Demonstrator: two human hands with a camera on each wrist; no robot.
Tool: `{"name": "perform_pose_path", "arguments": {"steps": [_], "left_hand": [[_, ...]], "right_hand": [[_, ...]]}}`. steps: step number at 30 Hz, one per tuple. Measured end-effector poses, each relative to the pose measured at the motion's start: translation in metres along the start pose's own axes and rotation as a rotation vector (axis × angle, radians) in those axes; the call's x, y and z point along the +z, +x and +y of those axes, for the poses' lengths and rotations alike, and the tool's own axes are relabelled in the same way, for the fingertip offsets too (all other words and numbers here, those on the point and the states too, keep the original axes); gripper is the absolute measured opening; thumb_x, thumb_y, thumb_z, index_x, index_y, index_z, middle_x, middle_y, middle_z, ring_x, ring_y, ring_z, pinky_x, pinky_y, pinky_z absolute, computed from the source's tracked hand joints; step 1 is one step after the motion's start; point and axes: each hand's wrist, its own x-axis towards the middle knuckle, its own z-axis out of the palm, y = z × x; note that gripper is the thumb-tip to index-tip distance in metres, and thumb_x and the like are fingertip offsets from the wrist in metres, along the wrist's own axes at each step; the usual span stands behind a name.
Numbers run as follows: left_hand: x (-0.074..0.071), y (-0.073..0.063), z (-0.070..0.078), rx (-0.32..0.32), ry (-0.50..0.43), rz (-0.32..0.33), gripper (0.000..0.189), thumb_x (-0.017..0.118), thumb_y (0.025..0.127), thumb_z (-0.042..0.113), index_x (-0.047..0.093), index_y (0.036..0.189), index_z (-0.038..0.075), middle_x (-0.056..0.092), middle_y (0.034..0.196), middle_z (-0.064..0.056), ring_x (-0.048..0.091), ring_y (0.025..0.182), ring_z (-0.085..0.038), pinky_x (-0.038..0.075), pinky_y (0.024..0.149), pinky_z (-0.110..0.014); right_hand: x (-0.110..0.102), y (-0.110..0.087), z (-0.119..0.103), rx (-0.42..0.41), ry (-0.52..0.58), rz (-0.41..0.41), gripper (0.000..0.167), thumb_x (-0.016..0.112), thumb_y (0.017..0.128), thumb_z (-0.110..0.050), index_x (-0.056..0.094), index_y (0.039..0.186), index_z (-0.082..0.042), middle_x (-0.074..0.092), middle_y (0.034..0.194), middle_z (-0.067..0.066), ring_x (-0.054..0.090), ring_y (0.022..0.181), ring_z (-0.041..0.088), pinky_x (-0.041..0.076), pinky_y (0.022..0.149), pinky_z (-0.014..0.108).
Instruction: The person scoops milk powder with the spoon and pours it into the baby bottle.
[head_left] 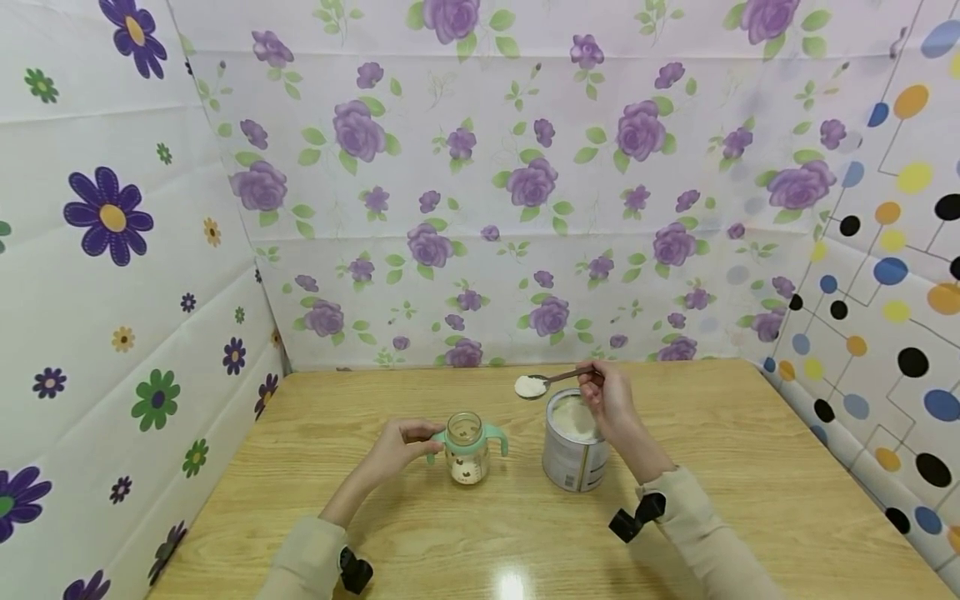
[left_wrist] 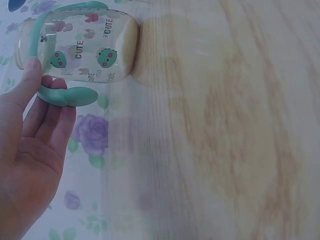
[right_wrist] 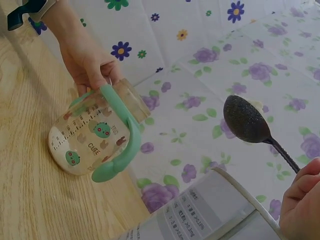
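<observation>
A clear baby bottle (head_left: 467, 462) with mint-green handles stands open-topped on the table, pale powder at its bottom. My left hand (head_left: 401, 450) pinches its left handle (left_wrist: 67, 96) between thumb and fingers. In my right hand (head_left: 609, 400) is a dark spoon (head_left: 558, 377), gripped by its handle and heaped with white powder (head_left: 530, 386). The spoon's bowl hangs above and a little left of an open can (head_left: 573, 458), which holds pale powder (head_left: 574, 417). From below, the right wrist view shows the dark underside of the spoon bowl (right_wrist: 245, 119).
The wooden table (head_left: 450, 550) ends at a flowered cloth backdrop (head_left: 480, 208). More patterned cloth forms the left side (head_left: 187, 333) and the right side (head_left: 862, 333). The can stands to the right of the bottle, with a gap of bare wood between them.
</observation>
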Motion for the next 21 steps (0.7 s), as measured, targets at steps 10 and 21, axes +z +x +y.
{"name": "perform_pose_path", "arguments": {"steps": [10,21], "left_hand": [[0.000,-0.001,-0.003,-0.010,0.018,0.009,0.036,0.069,0.089,0.017,0.066,0.120,0.000,0.068,0.115,-0.019,0.067,0.091,-0.007,0.058,0.080,-0.027],[0.000,0.000,-0.003,-0.013,0.024,0.014,0.036,0.069,0.089,0.018,0.066,0.120,0.000,0.068,0.115,-0.019,0.067,0.092,-0.007,0.057,0.080,-0.025]], "right_hand": [[0.008,-0.001,0.005,0.018,-0.004,-0.001,0.041,0.030,0.105,-0.015,0.060,0.078,-0.007,0.053,0.059,-0.003,0.041,0.042,0.003,0.026,0.037,0.011],[0.009,0.001,0.012,0.017,-0.011,-0.031,0.041,0.028,0.105,-0.015,0.060,0.081,-0.007,0.052,0.061,-0.003,0.042,0.043,0.003,0.026,0.037,0.012]]}}
